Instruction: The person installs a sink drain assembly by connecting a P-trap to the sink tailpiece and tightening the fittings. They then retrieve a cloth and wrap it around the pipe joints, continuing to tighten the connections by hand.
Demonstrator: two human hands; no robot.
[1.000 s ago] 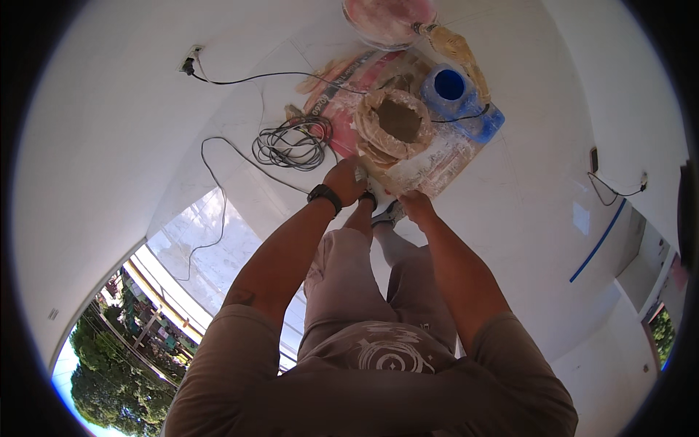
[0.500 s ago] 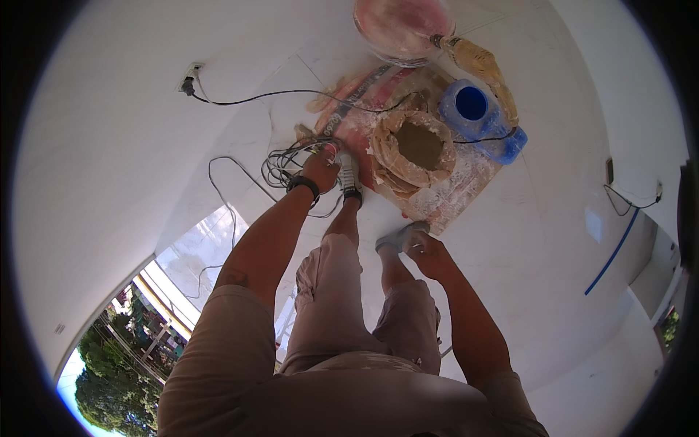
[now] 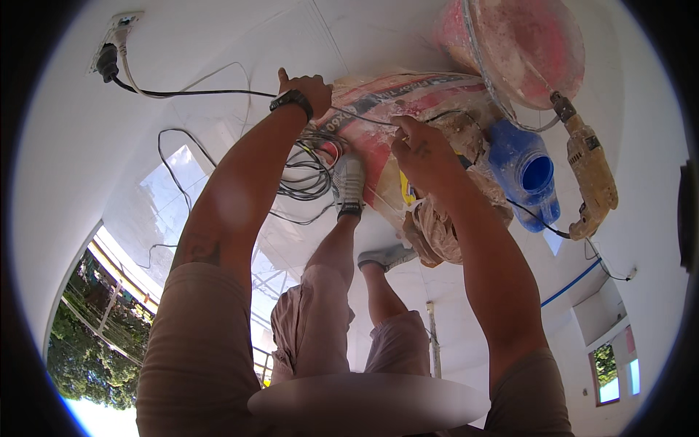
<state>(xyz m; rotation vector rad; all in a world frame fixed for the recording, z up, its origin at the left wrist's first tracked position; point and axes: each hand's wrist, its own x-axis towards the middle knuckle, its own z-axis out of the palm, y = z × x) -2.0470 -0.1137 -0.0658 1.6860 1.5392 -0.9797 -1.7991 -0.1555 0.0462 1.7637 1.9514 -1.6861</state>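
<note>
A black power cord (image 3: 218, 92) runs from a wall outlet at the upper left to my hands. My left hand (image 3: 313, 96) is closed around it, thumb sticking up, above a heap of coiled cable (image 3: 306, 175). Further right, my right hand (image 3: 422, 149) pinches the same cord between its fingertips, and the cord stretches between both hands over a dusty printed sack (image 3: 378, 98). Below my right forearm sits a crumpled brown paper bag (image 3: 437, 226), partly hidden by that arm.
A plug (image 3: 107, 64) sits in the wall outlet (image 3: 122, 28). To the right are a blue plastic jug (image 3: 510, 156), a dusty power drill (image 3: 593, 167) and a pinkish bucket (image 3: 524, 44). My feet (image 3: 349, 178) stand beside the sack and the coiled cable.
My left hand has moved forward from the coiled cable onto the cord. My right hand has come up from near my right foot to the cord. The view has shifted toward the outlet.
</note>
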